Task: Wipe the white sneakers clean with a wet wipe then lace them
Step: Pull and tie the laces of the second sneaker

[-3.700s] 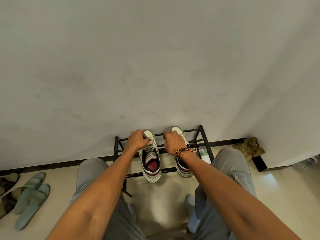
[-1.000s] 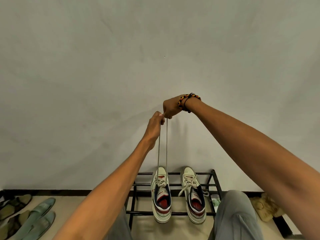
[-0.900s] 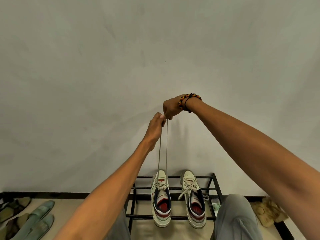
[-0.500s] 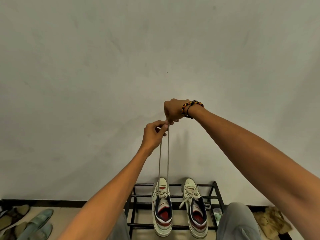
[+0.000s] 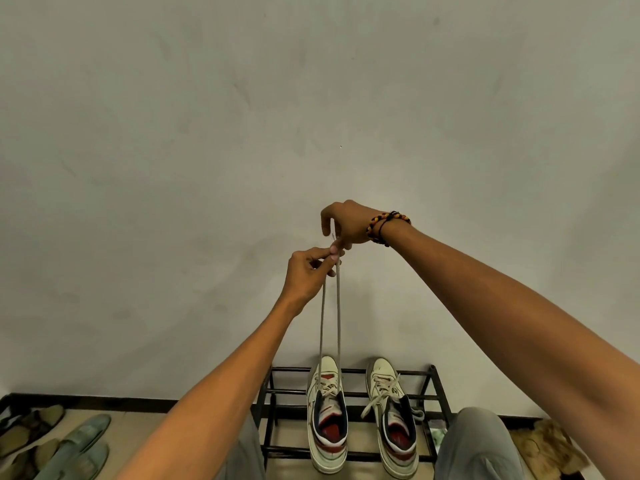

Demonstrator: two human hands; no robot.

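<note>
Both grips, the left hand [image 5: 309, 271] and right hand [image 5: 346, 221], pinch the lace ends [image 5: 337, 323] high above the left sneaker [image 5: 327, 414], so lacing is in hand and next needs crossing them for a knot

A black metal shoe rack [image 5: 440, 393] stands on the floor against a plain wall [image 5: 207, 133]. Two green slippers [image 5: 74, 452] lie on the floor far left, with brown sandals [image 5: 31, 427] beside them. A brown crumpled thing [image 5: 550, 448] lies at the right.
</note>
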